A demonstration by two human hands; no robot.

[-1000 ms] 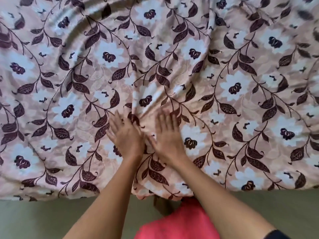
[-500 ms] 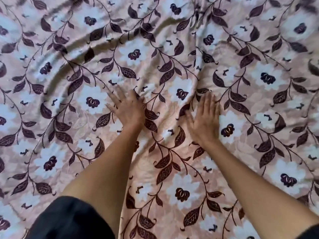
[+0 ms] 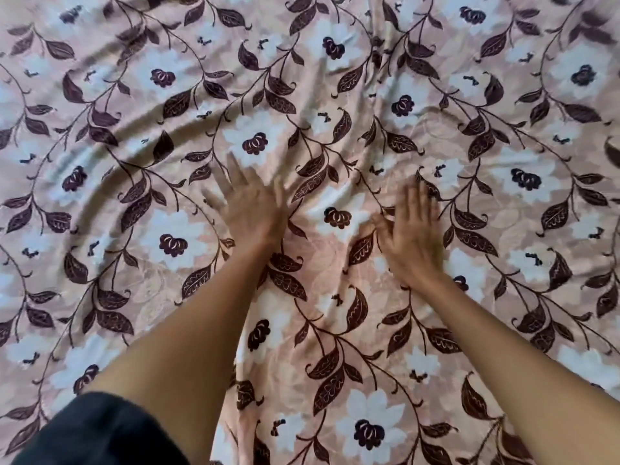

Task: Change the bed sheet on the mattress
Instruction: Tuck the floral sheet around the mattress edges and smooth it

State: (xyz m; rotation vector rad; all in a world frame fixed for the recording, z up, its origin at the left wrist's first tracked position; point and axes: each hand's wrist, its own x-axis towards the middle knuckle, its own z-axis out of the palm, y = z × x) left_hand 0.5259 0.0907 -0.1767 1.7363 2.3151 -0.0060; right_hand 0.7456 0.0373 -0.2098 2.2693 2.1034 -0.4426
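Dark cloth, which looks like a dark sleeve (image 3: 100, 431), fills the nearest corner at the lower left, at the top of the left arm. From there the bare left forearm (image 3: 188, 337) reaches up and forward over the bed, and the bare right forearm (image 3: 503, 347) comes in from the lower right edge at a matching slant.

Under both arms, and across the whole view, lies the bed sheet (image 3: 335, 273). It is pinkish beige, printed with white blossoms, dark maroon leaves and thin vines. Whatever it covers is hidden.

Near the middle, the left hand (image 3: 250, 209) lies palm down on the sheet with its fingers straight and spread, gripping nothing. The right hand (image 3: 411, 239) lies palm down beside it, a little apart, its fingers straight and close together, also holding nothing. Both hands are blurred, so the fingertips cannot be told exactly. A white flower (image 3: 337, 216) with a dark centre sits between them.

Beyond and to the left of the left hand, long curved folds (image 3: 100, 169) arc through the cloth. Farther off, a narrow crease (image 3: 379, 45) runs toward the top edge above the right hand.
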